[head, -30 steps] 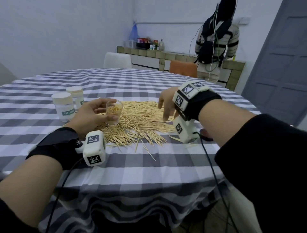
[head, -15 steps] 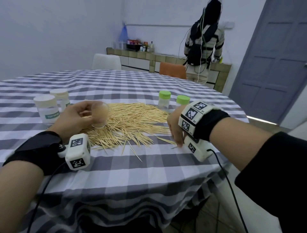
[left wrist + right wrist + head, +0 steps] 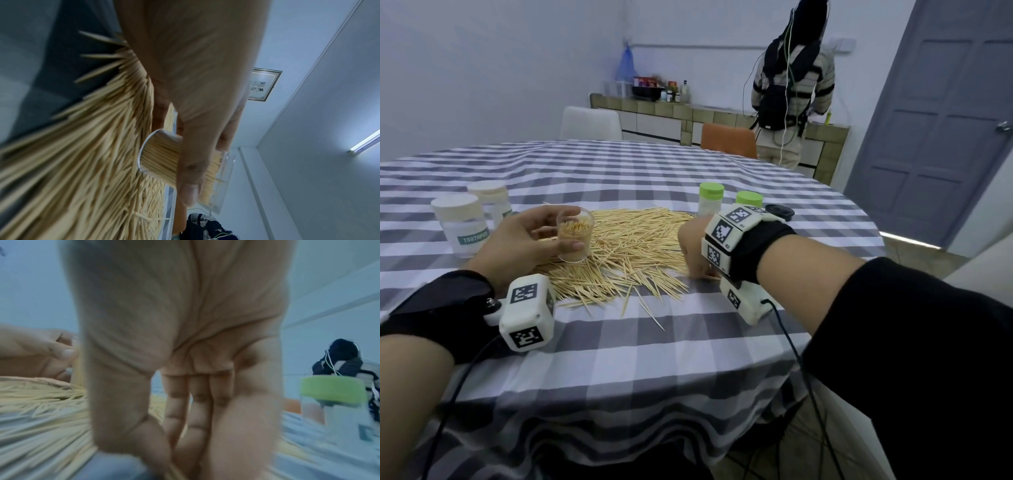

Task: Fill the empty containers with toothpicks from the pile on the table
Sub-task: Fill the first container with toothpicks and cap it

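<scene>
Toothpick-filled container (image 3: 574, 236) in left hand (image 3: 517, 245)

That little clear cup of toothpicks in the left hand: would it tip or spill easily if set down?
Probably. The clear cup looks narrow, tall and light, and the toothpick pile beneath makes uneven footing. The left hand grips it, likely for steadiness.

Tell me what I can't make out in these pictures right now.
- Right hand fingertips: head view, hidden behind hand and wrist camera; right wrist view blurred, so any toothpick pinched is unclear.
- Clear cup fill level: left wrist view, thumb covers it.
- White-lidded jars contents: too small in head view.
</scene>
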